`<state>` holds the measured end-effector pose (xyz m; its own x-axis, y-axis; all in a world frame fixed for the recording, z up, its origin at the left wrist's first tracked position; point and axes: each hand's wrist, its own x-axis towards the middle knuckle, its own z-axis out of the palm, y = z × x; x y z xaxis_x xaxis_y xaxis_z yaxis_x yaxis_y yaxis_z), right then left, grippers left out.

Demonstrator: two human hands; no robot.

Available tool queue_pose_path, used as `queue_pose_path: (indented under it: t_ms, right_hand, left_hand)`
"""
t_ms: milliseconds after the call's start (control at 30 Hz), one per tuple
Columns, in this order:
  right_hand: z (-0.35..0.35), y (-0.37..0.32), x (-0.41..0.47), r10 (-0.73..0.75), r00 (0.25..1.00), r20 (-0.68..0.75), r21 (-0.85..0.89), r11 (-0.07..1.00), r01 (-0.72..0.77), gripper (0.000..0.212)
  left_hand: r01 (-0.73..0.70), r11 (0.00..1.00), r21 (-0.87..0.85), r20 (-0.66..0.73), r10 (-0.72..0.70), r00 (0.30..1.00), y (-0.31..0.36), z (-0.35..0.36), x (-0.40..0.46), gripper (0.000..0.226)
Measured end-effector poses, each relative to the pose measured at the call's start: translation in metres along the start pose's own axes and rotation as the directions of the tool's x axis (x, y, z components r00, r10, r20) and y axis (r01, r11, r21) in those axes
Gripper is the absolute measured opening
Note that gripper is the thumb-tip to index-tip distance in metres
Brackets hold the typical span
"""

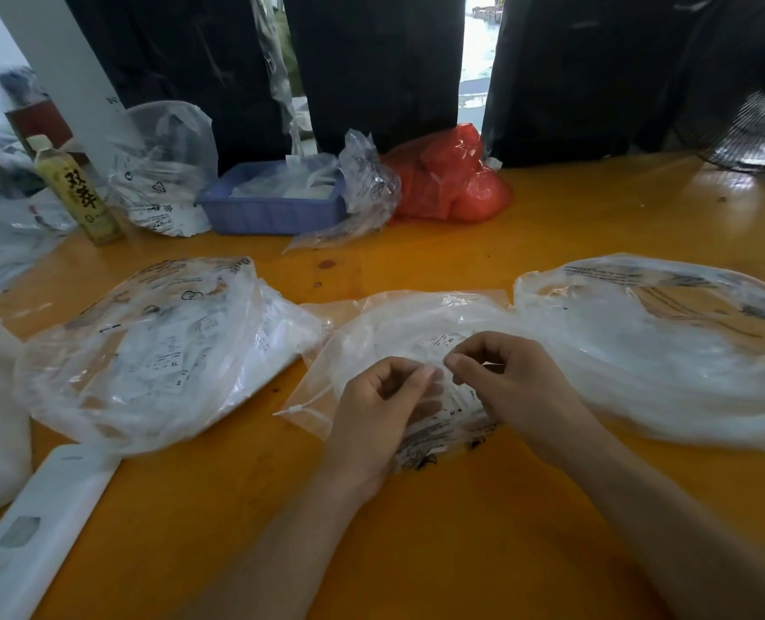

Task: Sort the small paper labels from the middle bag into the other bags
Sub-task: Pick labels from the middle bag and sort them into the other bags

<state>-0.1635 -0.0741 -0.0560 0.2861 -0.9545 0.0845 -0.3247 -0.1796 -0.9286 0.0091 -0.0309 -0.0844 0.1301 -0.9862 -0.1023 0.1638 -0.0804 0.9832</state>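
Both your hands sit over the middle bag on the desk: left hand and right hand pinching small labels. Destination bags lie either side: left bag, right bag.

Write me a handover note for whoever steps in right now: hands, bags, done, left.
Left hand: over the middle bag, fingers curled, pinching at the labels.
Right hand: beside it, fingertips pinched on the same small labels.
Middle bag: flat on the table in front, labels inside near the hands.
Left bag: already holds a pile of labels, XL and S visible.
Right bag: open; contents too unclear to tell.
Done: some labels sit in the left bag.
Left: the middle bag's remaining labels need sorting out.
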Motion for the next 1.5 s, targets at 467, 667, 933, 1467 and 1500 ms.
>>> queue_pose_path:
  t_ms: [467,667,933,1467,1500]
  right_hand:
    - [-0.001,0.007,0.002,-0.076,0.997,0.008,-0.042,0.996,0.076,0.013]
    - [0.001,0.01,0.002,-0.087,0.996,0.014,-0.127,0.988,0.088,0.018]
    - [0.002,0.02,0.014,-0.185,0.974,-0.133,-0.699,0.714,0.041,0.033]
    - [0.011,0.023,0.019,-0.285,0.948,-0.145,-0.742,0.665,0.086,0.025]
    - [0.011,0.023,0.02,-0.28,0.948,-0.15,-0.738,0.67,0.081,0.029]
  left_hand:
    - [-0.028,0.999,0.039,0.001,0.028,1.0,-0.002,0.002,0.0,0.005]
    - [-0.002,1.0,0.02,-0.015,0.002,1.0,0.0,0.003,0.0,0.008]
    - [0.042,0.996,-0.083,-0.025,-0.044,0.999,0.002,0.001,0.001,0.01]
    - [0.052,0.949,-0.31,0.006,-0.053,0.999,0.008,0.001,-0.001,0.02]
    - [0.051,0.958,-0.283,0.005,-0.052,0.999,0.008,0.001,-0.001,0.02]
